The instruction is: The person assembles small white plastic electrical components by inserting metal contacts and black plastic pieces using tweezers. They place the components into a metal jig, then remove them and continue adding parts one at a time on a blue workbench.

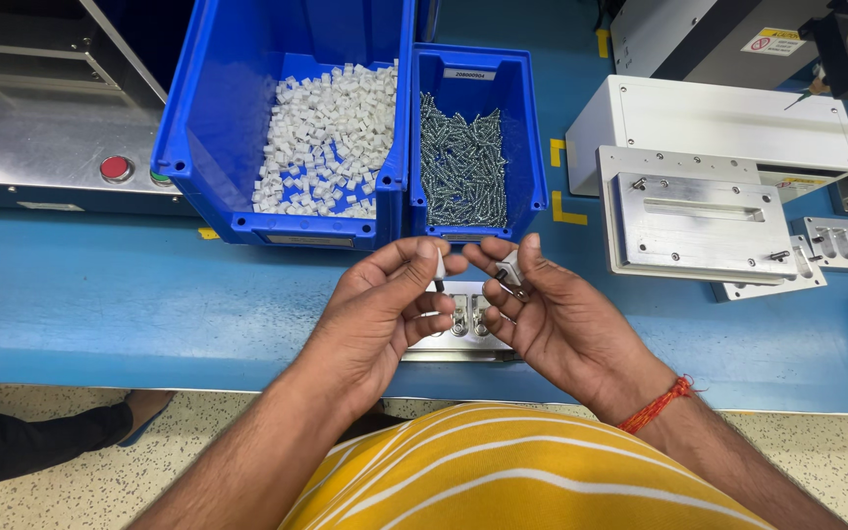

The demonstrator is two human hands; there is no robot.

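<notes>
Left hand (385, 309) and right hand (552, 314) each pinch a small white plastic piece (439, 263). Beyond them, one blue bin (198, 147) holds white pieces, the smaller bin (532, 147) screws (461, 162).

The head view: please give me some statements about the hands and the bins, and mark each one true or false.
1. The left hand holds a small white part between thumb and fingertips. True.
2. The right hand is empty and rests flat on the table. False: it is raised and pinches a small white part too.
3. The large blue bin contains small white blocks. True.
4. The small blue bin contains red buttons. False: it holds silver screws.
5. A metal fixture lies on the blue table under the hands. True.
6. The right wrist is bare. False: it wears a red thread band.
</notes>
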